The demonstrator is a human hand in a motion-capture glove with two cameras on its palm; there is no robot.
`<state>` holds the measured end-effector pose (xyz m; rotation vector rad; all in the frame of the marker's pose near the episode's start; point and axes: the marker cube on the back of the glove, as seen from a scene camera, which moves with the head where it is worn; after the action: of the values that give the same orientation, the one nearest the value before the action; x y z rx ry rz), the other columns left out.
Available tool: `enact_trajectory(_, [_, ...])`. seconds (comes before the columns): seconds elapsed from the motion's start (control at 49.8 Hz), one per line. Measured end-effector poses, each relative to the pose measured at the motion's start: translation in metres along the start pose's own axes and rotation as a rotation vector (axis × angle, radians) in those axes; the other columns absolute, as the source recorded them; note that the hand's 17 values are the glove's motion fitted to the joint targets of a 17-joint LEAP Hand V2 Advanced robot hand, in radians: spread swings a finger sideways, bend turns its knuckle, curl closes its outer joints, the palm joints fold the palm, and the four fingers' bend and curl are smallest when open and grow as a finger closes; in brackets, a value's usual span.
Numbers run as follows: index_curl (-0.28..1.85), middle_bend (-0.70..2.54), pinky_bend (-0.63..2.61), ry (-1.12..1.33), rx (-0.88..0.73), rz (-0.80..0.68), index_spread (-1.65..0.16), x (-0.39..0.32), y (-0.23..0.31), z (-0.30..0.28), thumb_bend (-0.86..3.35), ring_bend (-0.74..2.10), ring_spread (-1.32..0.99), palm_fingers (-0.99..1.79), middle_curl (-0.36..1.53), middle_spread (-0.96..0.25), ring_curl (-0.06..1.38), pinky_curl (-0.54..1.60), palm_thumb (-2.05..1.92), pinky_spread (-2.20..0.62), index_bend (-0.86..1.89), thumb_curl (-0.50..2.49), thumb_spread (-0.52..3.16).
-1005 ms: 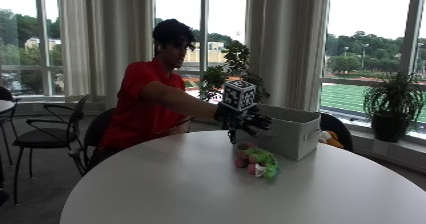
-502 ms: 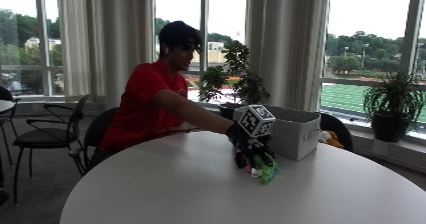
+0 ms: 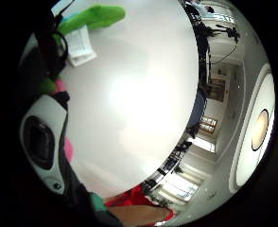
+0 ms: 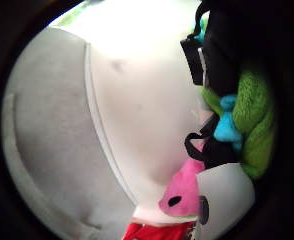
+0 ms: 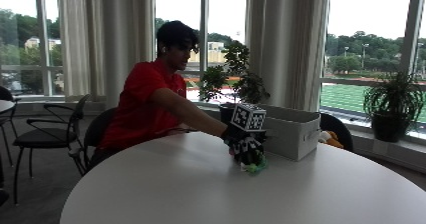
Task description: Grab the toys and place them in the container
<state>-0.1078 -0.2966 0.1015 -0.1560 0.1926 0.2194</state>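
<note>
Across the round white table (image 5: 200, 184), a person in a red shirt (image 5: 143, 109) leans in from a chair, right arm stretched out over the tabletop. Near the table's far edge stands the container (image 5: 293, 129), a pale grey fabric bin with a handle loop on its end; in the thumb-side palm view its grey wall (image 4: 47, 150) fills much of the frame, so it sits close beside the hand. Just in front of the bin, the gloved right hand (image 5: 247, 146) is down on the plush toy (image 5: 254, 167), which lies on the tabletop with only a bit of green showing beneath the fingers from outside. The palm views show more of it: fuzzy green fabric, a blue piece and a pink part with a dark eye (image 4: 179, 192) pressed against the palm, with a green limb and a white label (image 3: 82, 45) lying on the table. The black fingers curl around the toy, grasping it.
</note>
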Motion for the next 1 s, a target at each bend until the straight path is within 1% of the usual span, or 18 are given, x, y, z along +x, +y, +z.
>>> enact_trajectory(0.02, [0.34, 0.25, 1.32, -0.022, 0.011, -0.002, -0.45, 0.002, 0.0, 0.0, 0.27, 0.91, -0.31, 0.77, 0.11, -0.11, 0.46, 0.32, 0.63, -0.37, 0.5, 0.55, 1.12])
enact_trajectory(0.121, [0.4, 0.28, 1.27, -0.107, 0.044, -0.018, -0.46, 0.015, 0.004, 0.001, 0.27, 0.92, -0.39, 0.88, 0.14, -0.19, 0.49, 0.33, 0.68, -0.39, 0.58, 0.61, 0.99])
enact_trajectory(0.161, [0.43, 0.35, 1.24, -0.128, 0.053, -0.028, -0.45, 0.021, 0.006, 0.0, 0.27, 0.93, -0.41, 0.97, 0.16, -0.24, 0.5, 0.33, 0.7, -0.39, 0.6, 0.64, 0.93])
enact_trajectory(0.201, [0.45, 0.37, 1.21, -0.14, 0.063, -0.036, -0.45, 0.025, 0.01, -0.002, 0.27, 0.93, -0.43, 1.0, 0.17, -0.27, 0.5, 0.33, 0.71, -0.4, 0.62, 0.66, 0.88])
enact_trajectory(0.241, [0.47, 0.44, 1.18, -0.148, 0.074, -0.045, -0.45, 0.025, 0.015, -0.004, 0.27, 0.94, -0.44, 1.09, 0.2, -0.3, 0.51, 0.33, 0.73, -0.4, 0.64, 0.69, 0.82])
enact_trajectory(0.342, [0.53, 0.52, 1.15, -0.157, 0.103, -0.056, -0.45, 0.028, 0.024, -0.021, 0.28, 0.96, -0.46, 1.1, 0.24, -0.35, 0.53, 0.35, 0.74, -0.4, 0.66, 0.75, 0.7])
enact_trajectory(0.442, [0.57, 0.61, 1.14, -0.173, 0.153, -0.056, -0.44, 0.034, 0.029, -0.056, 0.28, 0.98, -0.47, 1.11, 0.29, -0.38, 0.54, 0.37, 0.75, -0.4, 0.67, 0.81, 0.59])
enact_trajectory(0.563, [0.63, 0.69, 1.13, -0.155, 0.262, -0.082, -0.43, 0.047, 0.032, -0.12, 0.29, 1.0, -0.47, 1.11, 0.34, -0.42, 0.55, 0.39, 0.74, -0.4, 0.69, 0.86, 0.47])
enact_trajectory(0.683, [0.68, 0.73, 1.14, -0.179, 0.312, -0.125, -0.42, 0.037, 0.052, -0.182, 0.28, 1.03, -0.47, 1.1, 0.37, -0.43, 0.56, 0.41, 0.72, -0.4, 0.69, 0.91, 0.38])
enact_trajectory(0.784, [0.73, 0.74, 1.14, -0.174, 0.384, -0.177, -0.42, 0.015, 0.072, -0.234, 0.29, 1.04, -0.46, 1.1, 0.4, -0.44, 0.56, 0.42, 0.7, -0.4, 0.69, 0.95, 0.31])
enact_trajectory(0.884, [0.77, 0.75, 1.14, -0.184, 0.424, -0.243, -0.41, -0.018, 0.094, -0.265, 0.29, 1.05, -0.46, 1.08, 0.42, -0.44, 0.57, 0.43, 0.68, -0.4, 0.68, 0.99, 0.26])
enact_trajectory(1.005, [0.81, 0.74, 1.13, -0.19, 0.425, -0.262, -0.41, -0.037, 0.107, -0.274, 0.3, 1.06, -0.46, 1.08, 0.44, -0.45, 0.57, 0.44, 0.68, -0.4, 0.67, 1.03, 0.2])
